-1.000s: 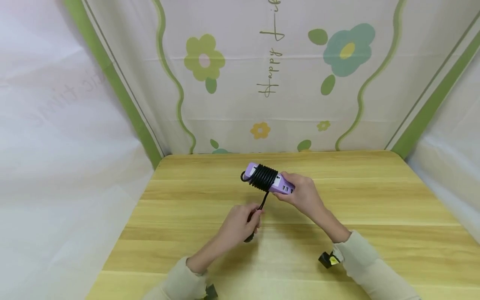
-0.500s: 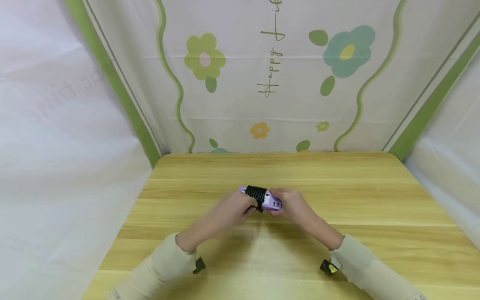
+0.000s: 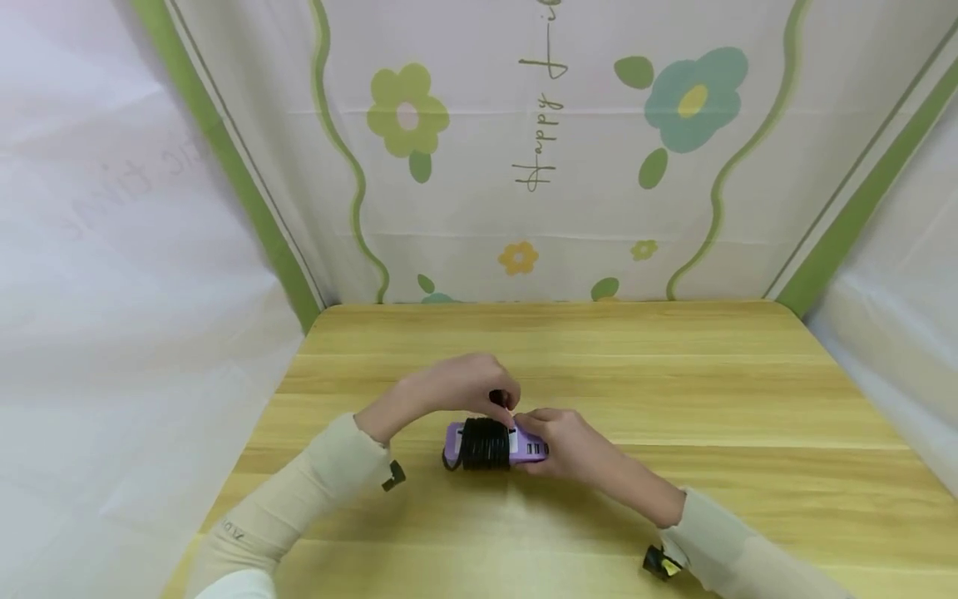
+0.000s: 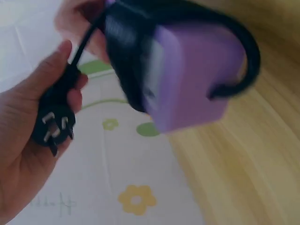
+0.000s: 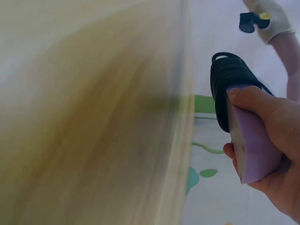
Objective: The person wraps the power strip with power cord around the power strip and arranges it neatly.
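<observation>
A purple power strip (image 3: 528, 446) is held above the table, its black cord (image 3: 485, 444) wound in tight coils round its middle. My right hand (image 3: 572, 443) grips the end with the USB ports, thumb along one side in the right wrist view. At the far side of the strip, my left hand (image 3: 467, 387) holds the black plug (image 4: 55, 123) at the cord's free end. Its metal prongs point out of the palm in the left wrist view. From the plug a short length of cord runs up to the coils. A loop of cord bulges from the strip's other end.
The wooden table (image 3: 636, 383) spreads under both hands. A white cloth backdrop (image 3: 479, 166) with printed flowers stands behind its far edge, and white cloth walls (image 3: 150, 333) rise at the sides. Small black cameras (image 3: 662, 563) hang at the wrists.
My left hand has carried the plug from the near side of the strip round to its far side. The right hand has drawn the strip nearer and turned it level.
</observation>
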Demonstrator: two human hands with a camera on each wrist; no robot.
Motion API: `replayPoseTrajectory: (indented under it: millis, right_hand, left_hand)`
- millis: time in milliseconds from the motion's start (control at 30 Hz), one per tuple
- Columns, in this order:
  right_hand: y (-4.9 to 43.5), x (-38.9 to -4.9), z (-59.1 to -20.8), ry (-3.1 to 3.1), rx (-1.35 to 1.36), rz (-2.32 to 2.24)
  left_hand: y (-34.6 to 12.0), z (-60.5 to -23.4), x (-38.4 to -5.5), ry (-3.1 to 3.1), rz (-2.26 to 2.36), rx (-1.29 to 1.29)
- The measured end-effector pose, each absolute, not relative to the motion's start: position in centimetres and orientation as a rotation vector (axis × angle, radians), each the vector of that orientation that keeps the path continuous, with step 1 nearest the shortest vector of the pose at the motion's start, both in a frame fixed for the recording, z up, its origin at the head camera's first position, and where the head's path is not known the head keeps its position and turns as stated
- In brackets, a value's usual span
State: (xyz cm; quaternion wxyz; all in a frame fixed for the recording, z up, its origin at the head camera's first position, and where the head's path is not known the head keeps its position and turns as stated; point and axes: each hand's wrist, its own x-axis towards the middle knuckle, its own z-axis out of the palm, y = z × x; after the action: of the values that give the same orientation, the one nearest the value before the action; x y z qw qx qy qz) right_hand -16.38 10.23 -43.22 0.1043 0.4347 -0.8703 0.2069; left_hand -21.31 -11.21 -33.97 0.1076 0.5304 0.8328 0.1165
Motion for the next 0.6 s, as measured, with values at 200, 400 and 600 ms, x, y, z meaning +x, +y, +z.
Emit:
replayPoseTrajectory:
  millis: [200, 400, 600]
  right_hand:
    - [10.3, -15.3, -41.8, -2.48, 1.359, 0.662]
    - [10.7, -14.3, -40.6, -2.417, 1.364, 0.809]
    - [10.7, -13.6, -40.5, -2.391, 1.384, 0.89]
  left_hand:
    - [-12.0, -35.7, -22.9, 2.308, 0.746, 1.547]
    - [-12.3, -37.1, -23.2, 2.162, 1.076, 1.448]
    - [-12.1, -38.1, -23.0, 2.039, 1.217, 1.378]
